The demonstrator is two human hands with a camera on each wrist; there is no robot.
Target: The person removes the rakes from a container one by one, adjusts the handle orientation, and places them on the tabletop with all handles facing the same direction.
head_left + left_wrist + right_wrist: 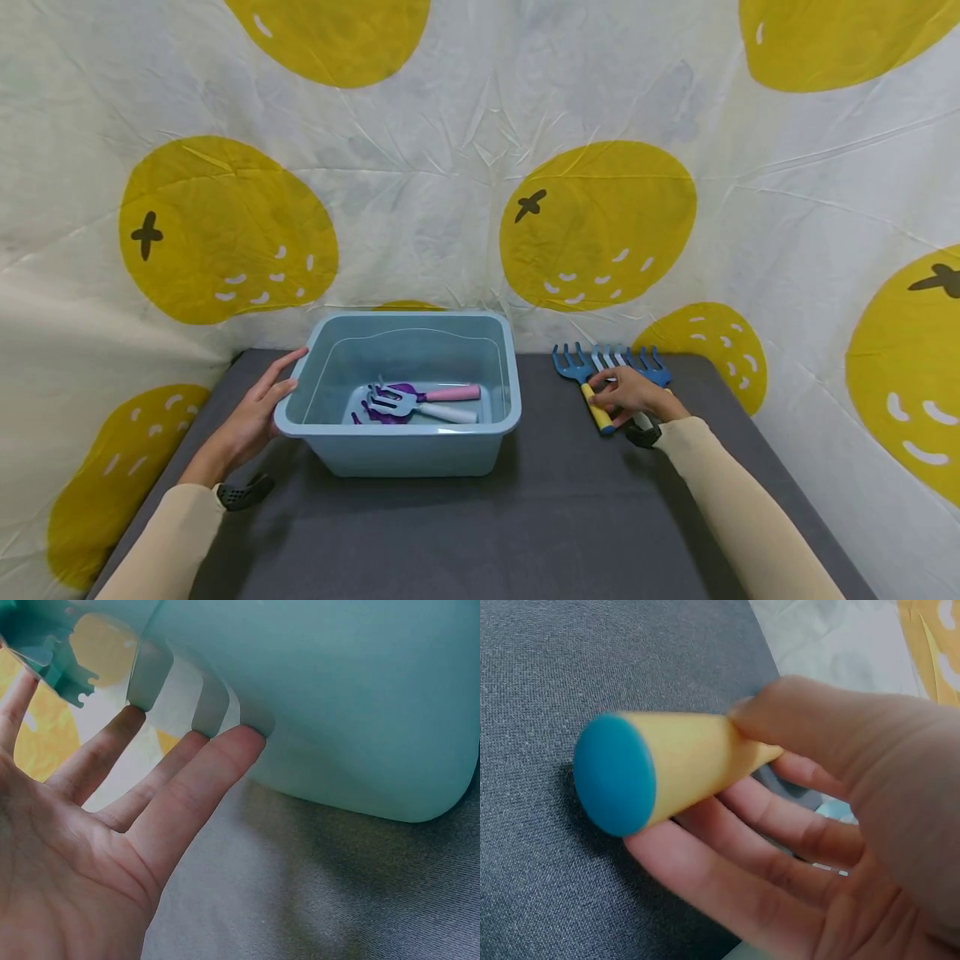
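A small hand rake with a blue head and a yellow handle (pixel 597 416) lies at the right of the table. My right hand (pixel 628 393) pinches that handle between thumb and fingers; its blue end cap (pixel 615 776) faces the camera in the right wrist view. To the left stands a light blue plastic basin (pixel 397 430). The extended fingers of my left hand (pixel 251 423) touch its left side. Inside the basin lie a rake with a white handle (pixel 448 412), a pink-handled tool (pixel 453 392) and purple tool heads (pixel 386 414), overlapping one another.
Beside the gripped rake lie a rake with pale tines (pixel 609 357) and another blue rake (pixel 654 372), their handles mostly behind my right hand. Dark grey cloth (pixel 540 517) covers the table. A white curtain with yellow fruit prints (pixel 420 208) hangs around the back and sides.
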